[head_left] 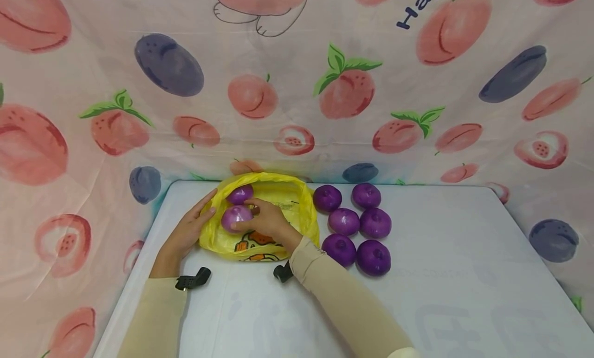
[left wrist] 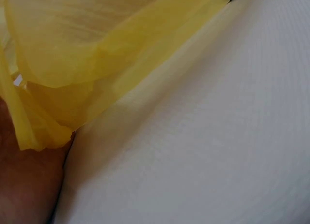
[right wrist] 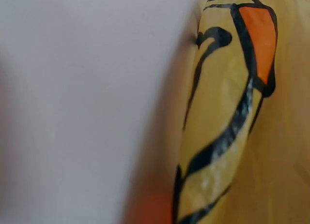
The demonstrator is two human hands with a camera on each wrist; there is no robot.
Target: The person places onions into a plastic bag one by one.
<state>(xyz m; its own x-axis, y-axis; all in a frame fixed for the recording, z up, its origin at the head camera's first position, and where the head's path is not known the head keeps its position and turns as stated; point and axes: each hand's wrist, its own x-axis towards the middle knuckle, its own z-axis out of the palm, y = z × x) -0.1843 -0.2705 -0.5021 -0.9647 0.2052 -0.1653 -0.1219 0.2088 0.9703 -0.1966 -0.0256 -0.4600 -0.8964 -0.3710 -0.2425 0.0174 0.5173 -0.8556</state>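
White table [head_left: 445,255] before fruit-print cloth [head_left: 292,59], right hand [head_left: 270,221] curled round onion [head_left: 235,214], left hand [head_left: 185,234] straight-fingered against bag [head_left: 215,240].

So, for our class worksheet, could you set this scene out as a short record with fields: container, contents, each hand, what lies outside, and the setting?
Container: yellow bag, mouth open
Contents visible: far purple onion, near purple onion
Right hand: reaches into the mouth, gripping the near purple onion
Left hand: against the bag's left side
Outside: six purple onions, right of the bag
Surface: white table
Backdrop: fruit-print cloth
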